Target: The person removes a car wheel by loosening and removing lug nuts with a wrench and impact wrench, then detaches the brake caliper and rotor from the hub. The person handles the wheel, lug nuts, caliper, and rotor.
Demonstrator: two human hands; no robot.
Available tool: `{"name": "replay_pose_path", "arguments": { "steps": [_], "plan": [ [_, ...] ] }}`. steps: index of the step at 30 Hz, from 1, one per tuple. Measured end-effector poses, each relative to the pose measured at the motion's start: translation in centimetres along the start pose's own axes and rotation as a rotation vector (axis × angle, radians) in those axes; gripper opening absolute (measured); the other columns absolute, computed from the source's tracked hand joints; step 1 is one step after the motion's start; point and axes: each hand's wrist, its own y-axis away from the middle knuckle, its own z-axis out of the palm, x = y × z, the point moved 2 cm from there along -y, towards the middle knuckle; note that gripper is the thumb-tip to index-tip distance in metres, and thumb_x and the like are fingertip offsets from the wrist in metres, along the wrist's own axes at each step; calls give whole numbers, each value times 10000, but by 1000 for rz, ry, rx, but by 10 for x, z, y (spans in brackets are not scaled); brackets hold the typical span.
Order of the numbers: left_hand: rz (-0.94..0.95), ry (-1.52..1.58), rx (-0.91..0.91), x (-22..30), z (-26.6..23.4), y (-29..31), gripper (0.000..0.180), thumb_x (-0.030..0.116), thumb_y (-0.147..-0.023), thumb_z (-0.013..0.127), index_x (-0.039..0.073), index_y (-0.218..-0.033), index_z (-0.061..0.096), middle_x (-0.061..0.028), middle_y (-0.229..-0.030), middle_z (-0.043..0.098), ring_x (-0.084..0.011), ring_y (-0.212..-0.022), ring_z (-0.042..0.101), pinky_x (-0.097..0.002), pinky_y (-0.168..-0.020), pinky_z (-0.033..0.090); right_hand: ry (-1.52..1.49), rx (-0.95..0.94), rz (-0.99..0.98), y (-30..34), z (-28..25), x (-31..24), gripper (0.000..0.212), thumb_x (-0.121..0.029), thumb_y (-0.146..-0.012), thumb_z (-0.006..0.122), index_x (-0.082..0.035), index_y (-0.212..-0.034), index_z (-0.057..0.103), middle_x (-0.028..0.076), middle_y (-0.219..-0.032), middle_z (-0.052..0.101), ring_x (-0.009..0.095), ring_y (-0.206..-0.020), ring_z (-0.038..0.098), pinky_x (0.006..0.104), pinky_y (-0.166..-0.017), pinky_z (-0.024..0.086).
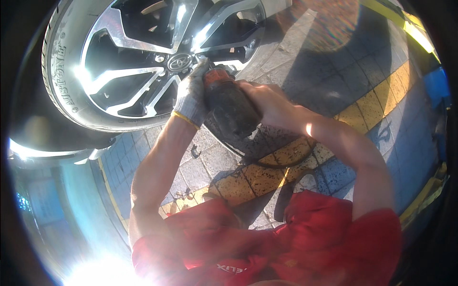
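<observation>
An impact wrench (232,108) with a dark, worn body and a red-orange band points at the middle of a car wheel (130,75). The wheel has polished silver and black spokes around a round centre cap (180,62). My left hand (192,93), in a whitish knit work glove, is closed around the front end of the wrench, right beside the wheel's hub. From the right side, my bare right hand (271,102) grips the wrench; its fingers are partly hidden behind the tool. The wrench's nose and the nut nearest it are covered by my glove.
A black hose (291,162) loops below the wrench over grey paving with a yellow band (238,183). The tyre (69,78) and dark car body lie to the left. A yellow bar (417,35) and a blue object (436,86) stand at far right.
</observation>
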Motion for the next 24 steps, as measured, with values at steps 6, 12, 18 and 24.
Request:
{"name": "replay_pose_path", "arguments": {
  "steps": [6,12,18,24],
  "plan": [
    [17,-3,-39,-1,6,5,379,429,-1014,666,55,-1070,668,-121,-933,736,-269,-795,740,-418,-744,649,-5,-34,66,-3,12,23,310,-90,-928,734,49,-1146,564,155,-842,746,275,-757,773,344,-666,639],
    [94,7,79,2,7,-8,277,356,-1038,650,81,-1066,668,-109,-925,737,-265,-779,736,-423,-720,651,22,-54,138,-18,26,40,288,-146,-937,710,18,-1140,588,130,-815,724,255,-650,724,352,-575,568],
    [129,-39,75,7,8,-10,313,360,-1031,645,61,-1125,651,-137,-898,725,-292,-733,726,-439,-690,640,193,-20,122,-15,15,27,288,-138,-924,696,18,-1142,592,146,-812,716,275,-653,716,385,-597,563],
    [149,-120,157,7,7,-13,261,330,-1059,614,87,-1144,656,-114,-921,748,-255,-739,741,-413,-677,651,194,-50,120,-21,10,27,322,-159,-912,718,30,-1137,586,147,-812,718,295,-657,717,403,-633,573]
  ]
}}
